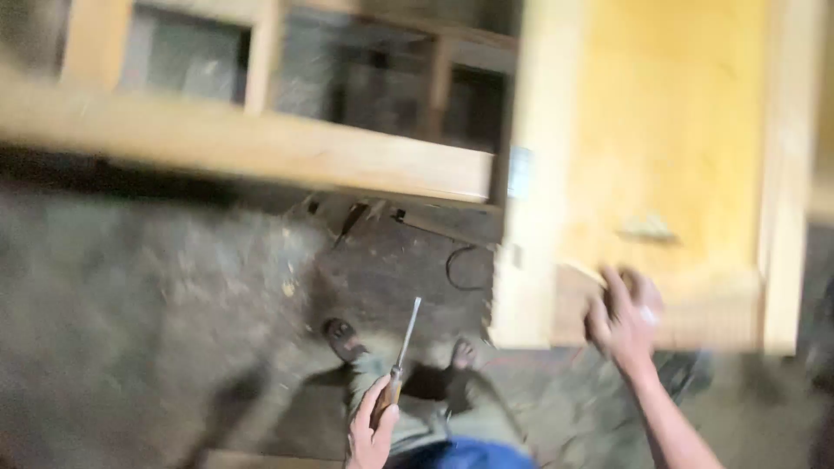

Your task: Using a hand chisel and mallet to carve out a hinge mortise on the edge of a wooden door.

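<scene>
My left hand grips the brown handle of a screwdriver whose metal shaft points up and slightly right, above my feet. My right hand is curled against the lower edge of a wooden panel with a yellow-orange face and pale wooden frame rails; it seems to hold that bottom rail, but motion blur hides the fingers. A long pale wooden beam runs from the left edge to the panel's left upright.
Behind the beam stands an open wooden frame with dark gaps. The dusty grey floor carries wood chips and a looped black cable. My sandalled feet stand below the beam.
</scene>
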